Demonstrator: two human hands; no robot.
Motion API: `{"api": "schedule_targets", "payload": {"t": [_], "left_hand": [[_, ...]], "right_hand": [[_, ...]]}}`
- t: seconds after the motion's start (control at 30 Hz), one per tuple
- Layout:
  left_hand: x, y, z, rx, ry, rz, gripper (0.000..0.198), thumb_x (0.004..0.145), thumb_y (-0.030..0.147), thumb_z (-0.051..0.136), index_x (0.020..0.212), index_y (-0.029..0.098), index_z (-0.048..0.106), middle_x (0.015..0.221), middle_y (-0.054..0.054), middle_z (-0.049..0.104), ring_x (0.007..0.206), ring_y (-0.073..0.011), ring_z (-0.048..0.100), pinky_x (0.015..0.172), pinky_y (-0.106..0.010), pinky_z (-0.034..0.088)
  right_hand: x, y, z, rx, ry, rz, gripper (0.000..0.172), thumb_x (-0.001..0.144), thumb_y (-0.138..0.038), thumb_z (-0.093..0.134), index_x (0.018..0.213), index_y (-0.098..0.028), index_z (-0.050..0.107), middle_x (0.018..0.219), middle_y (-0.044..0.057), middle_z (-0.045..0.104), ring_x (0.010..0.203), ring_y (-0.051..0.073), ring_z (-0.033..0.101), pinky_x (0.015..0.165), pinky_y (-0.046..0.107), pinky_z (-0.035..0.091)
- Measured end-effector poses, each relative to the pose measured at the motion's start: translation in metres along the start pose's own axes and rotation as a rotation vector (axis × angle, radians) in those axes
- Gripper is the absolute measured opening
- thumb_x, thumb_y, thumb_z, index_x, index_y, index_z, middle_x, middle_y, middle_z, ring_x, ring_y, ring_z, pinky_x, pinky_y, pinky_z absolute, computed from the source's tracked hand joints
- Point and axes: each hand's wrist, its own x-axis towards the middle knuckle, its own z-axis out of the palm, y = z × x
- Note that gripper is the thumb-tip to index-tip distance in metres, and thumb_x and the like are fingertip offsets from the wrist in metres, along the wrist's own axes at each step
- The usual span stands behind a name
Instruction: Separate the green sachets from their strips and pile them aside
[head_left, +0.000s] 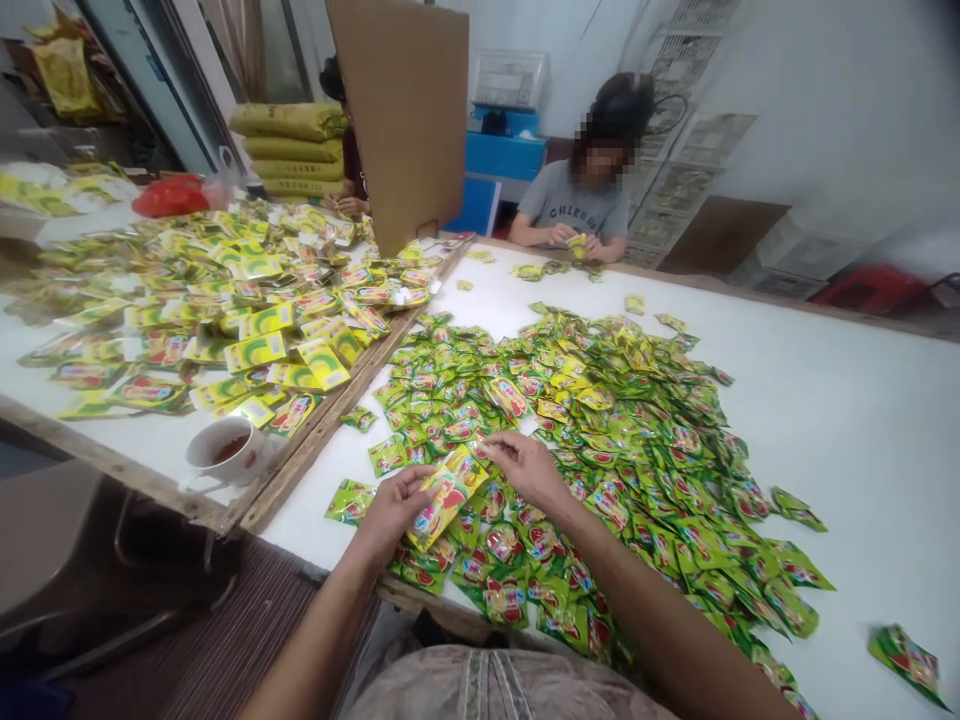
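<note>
White table [825,400]: bare and smooth on the right, so loose packets near the front edge are likely to slide off toward the lap if the forearms sweep outward.
Green sachet heap [600,440]: spread wide across the table, reaching right up to the near edge; prone to shedding pieces over the rim, since both forearms lie over its front part.
Second table [112,440]: to the left, butted against the white one, loaded with yellow packets [255,350]; risk of the two sorts mixing along the seam where green strays already lie.
Cardboard sheet [401,110]: standing upright at the far end of the seam; apt to topple onto the piles if bumped.
Co-worker [581,200]: seated at the far side, hands on a small packet; well apart, no clash likely.
Cup [225,450]: on the corner of the second table, holding dark liquid, close to the left elbow's path; a knock likely to spill onto packets.
Left hand [394,505]: closed on the lower end of the yellow-green packet [448,492], held just above the heap's near-left edge.
Right hand [525,465]: fingertips pinching the same packet's upper end; loose grip likely to drop it back among look-alikes.
</note>
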Motion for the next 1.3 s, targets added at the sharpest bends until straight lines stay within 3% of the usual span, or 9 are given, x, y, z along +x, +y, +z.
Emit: {"api": "schedule_targets", "payload": {"t": [0.1,0.17,0.3,0.47,0.63,0.9,1.03,1.13,1.3], "left_hand": [[0.003,0.001,0.0,-0.019,0.074,0.002,0.049,0.054,0.032,0.08,0.093,0.013,0.059,0.073,-0.003,0.069,0.058,-0.0132,0.061,0.057,-0.022,0.047],[0.004,0.001,0.0,-0.02,0.124,0.018,0.05,0.051,0.033,0.081,0.092,0.013,0.06,0.07,-0.002,0.068,0.057,-0.0125,0.06,0.055,-0.021,0.046],[0.003,0.002,-0.003,0.019,0.158,0.046,0.052,0.05,0.034,0.081,0.093,0.013,0.061,0.072,-0.002,0.068,0.06,-0.0128,0.06,0.057,-0.021,0.045],[0.004,0.001,-0.008,0.077,0.155,0.077,0.051,0.056,0.037,0.078,0.097,0.013,0.06,0.074,-0.002,0.067,0.064,-0.0141,0.06,0.06,-0.022,0.044],[0.005,-0.001,-0.007,0.15,0.11,0.13,0.047,0.062,0.038,0.075,0.101,0.015,0.06,0.08,-0.003,0.068,0.069,-0.0144,0.061,0.065,-0.023,0.045],[-0.001,0.002,-0.003,0.247,0.036,0.123,0.041,0.066,0.038,0.072,0.099,0.016,0.064,0.094,-0.006,0.069,0.08,-0.0193,0.063,0.073,-0.028,0.048],[0.0,-0.002,-0.003,0.205,0.022,0.095,0.038,0.066,0.037,0.073,0.096,0.015,0.064,0.087,-0.005,0.07,0.075,-0.0179,0.064,0.07,-0.027,0.048],[0.001,-0.003,-0.001,0.131,0.026,0.067,0.039,0.066,0.035,0.074,0.097,0.015,0.064,0.083,-0.005,0.071,0.072,-0.0174,0.065,0.067,-0.026,0.049],[0.002,0.0,0.007,0.095,0.032,0.102,0.039,0.064,0.034,0.075,0.096,0.015,0.065,0.085,-0.005,0.071,0.075,-0.018,0.065,0.07,-0.027,0.05]], "right_hand": [[0.01,0.012,-0.007,-0.265,-0.038,-0.111,0.056,0.068,-0.038,0.071,0.119,-0.02,0.057,0.124,0.011,0.055,0.112,0.03,0.049,0.091,0.045,0.038],[0.015,0.021,-0.007,-0.354,-0.14,-0.161,0.055,0.068,-0.028,0.072,0.12,-0.024,0.056,0.128,0.009,0.052,0.117,0.03,0.046,0.095,0.048,0.033],[0.015,0.033,0.0,-0.279,-0.035,-0.198,0.017,0.084,-0.027,0.054,0.093,-0.022,0.068,0.101,0.007,0.067,0.096,0.023,0.059,0.088,0.04,0.037],[0.01,0.019,-0.006,0.046,0.073,-0.017,0.035,0.083,-0.048,0.048,0.065,-0.019,0.049,0.065,0.003,0.059,0.07,0.021,0.058,0.067,0.032,0.043],[0.002,-0.004,-0.011,0.413,-0.125,0.14,0.04,0.074,-0.056,0.055,0.065,-0.02,0.041,0.06,-0.001,0.052,0.066,0.017,0.058,0.063,0.028,0.043],[-0.003,-0.018,-0.021,-0.153,-0.401,-0.041,0.034,0.08,-0.03,0.046,0.053,-0.018,0.029,0.05,-0.004,0.036,0.051,0.01,0.034,0.051,0.023,0.022],[-0.002,-0.027,-0.024,-0.225,-0.467,-0.032,0.032,0.078,-0.026,0.047,0.053,-0.018,0.029,0.05,-0.004,0.032,0.05,0.01,0.029,0.05,0.023,0.019],[-0.005,-0.029,-0.021,-0.166,-0.411,-0.031,0.032,0.08,-0.031,0.046,0.055,-0.018,0.03,0.052,-0.005,0.03,0.051,0.009,0.029,0.05,0.023,0.02],[-0.01,-0.032,-0.014,-0.125,-0.114,0.04,0.043,0.074,-0.047,0.054,0.055,-0.019,0.029,0.052,-0.005,0.031,0.052,0.01,0.029,0.049,0.023,0.02]]}}
